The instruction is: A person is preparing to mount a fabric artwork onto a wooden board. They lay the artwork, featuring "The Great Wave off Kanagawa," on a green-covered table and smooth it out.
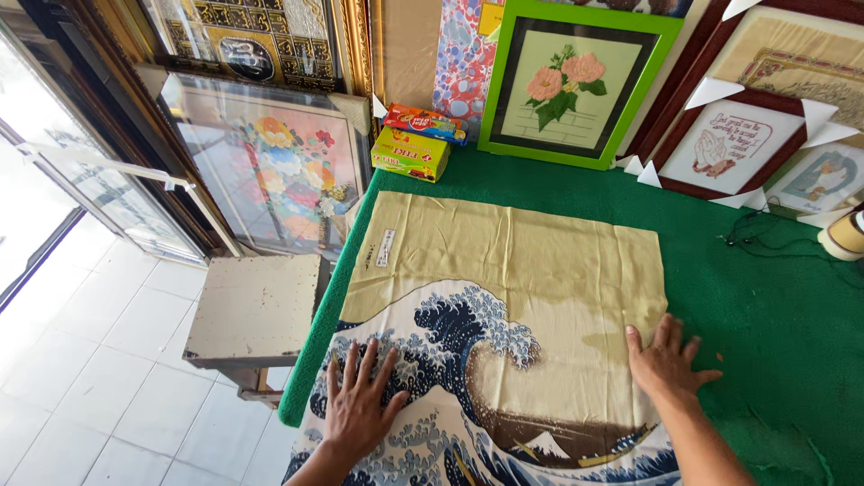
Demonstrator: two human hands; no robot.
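A beige cloth (504,252) printed with a large blue and white wave lies flat on the green table (756,306). My left hand (358,400) presses flat on the wave print near the cloth's left edge, fingers spread. My right hand (666,360) lies flat at the cloth's right edge, fingers apart, partly on the green surface. Neither hand holds anything.
A green-framed flower picture (571,85) leans at the back, with brown-framed pictures (733,144) to its right. Two small boxes (414,144) sit at the back left corner. A tape roll (846,236) and a black cord (747,236) lie at the right. A low metal stool (252,310) stands beside the table.
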